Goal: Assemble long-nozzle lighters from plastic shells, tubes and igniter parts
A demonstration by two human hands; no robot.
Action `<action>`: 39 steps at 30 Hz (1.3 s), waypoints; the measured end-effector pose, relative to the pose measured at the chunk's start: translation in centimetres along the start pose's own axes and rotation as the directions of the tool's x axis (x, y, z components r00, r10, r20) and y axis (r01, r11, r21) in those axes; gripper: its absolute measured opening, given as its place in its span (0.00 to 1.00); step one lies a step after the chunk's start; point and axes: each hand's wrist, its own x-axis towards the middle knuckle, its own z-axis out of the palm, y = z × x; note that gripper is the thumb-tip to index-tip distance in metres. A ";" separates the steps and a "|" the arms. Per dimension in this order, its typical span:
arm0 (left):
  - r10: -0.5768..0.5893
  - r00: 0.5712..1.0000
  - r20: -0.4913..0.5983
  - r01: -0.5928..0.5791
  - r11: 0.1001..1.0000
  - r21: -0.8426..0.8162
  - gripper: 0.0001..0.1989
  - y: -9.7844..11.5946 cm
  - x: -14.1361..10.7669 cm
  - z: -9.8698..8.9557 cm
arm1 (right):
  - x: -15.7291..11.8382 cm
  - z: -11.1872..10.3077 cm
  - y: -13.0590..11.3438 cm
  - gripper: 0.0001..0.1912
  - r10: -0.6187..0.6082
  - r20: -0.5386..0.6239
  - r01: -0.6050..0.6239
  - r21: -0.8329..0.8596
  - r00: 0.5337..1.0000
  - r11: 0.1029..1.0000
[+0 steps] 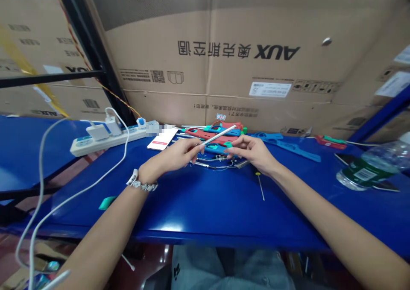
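My left hand (185, 154) is closed around a thin silver metal tube (221, 133), which slants up to the right over the table. Close by on the right, my right hand (254, 153) pinches a small green plastic piece (228, 145) at its fingertips. Behind both hands lie several long-nosed lighters in red and blue, among them a red lighter (200, 135). Thin metal rods and wires (209, 166) rest just below the fingers, partly hidden by them. A small screwdriver with a yellow end (260, 186) lies below my right hand.
A white power strip (96, 138) with chargers and trailing cables is at left, beside a white card (162, 138). Blue plastic parts (288, 145), a red-and-green piece (330, 142) and a bottle (365, 172) lie right. Cardboard boxes (153, 38) stand behind. A green piece (107, 203) lies near front left.
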 end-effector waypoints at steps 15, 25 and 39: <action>0.083 0.991 0.105 -0.090 0.994 0.065 0.21 0.1 0.3 1.1 | -0.7 -3.5 0.1 0.20 -0.012 -0.199 0.034 0.107 0.980 0.994; 0.094 0.991 0.100 -0.116 0.962 0.246 0.18 0.4 0.3 1.9 | -0.8 -2.3 0.6 0.22 0.051 -0.120 -0.032 0.162 0.991 0.986; 0.118 0.990 -0.082 -0.083 0.935 0.345 0.33 1.7 0.5 4.6 | -1.4 4.3 0.7 0.21 0.042 -0.109 -0.024 0.164 0.993 0.986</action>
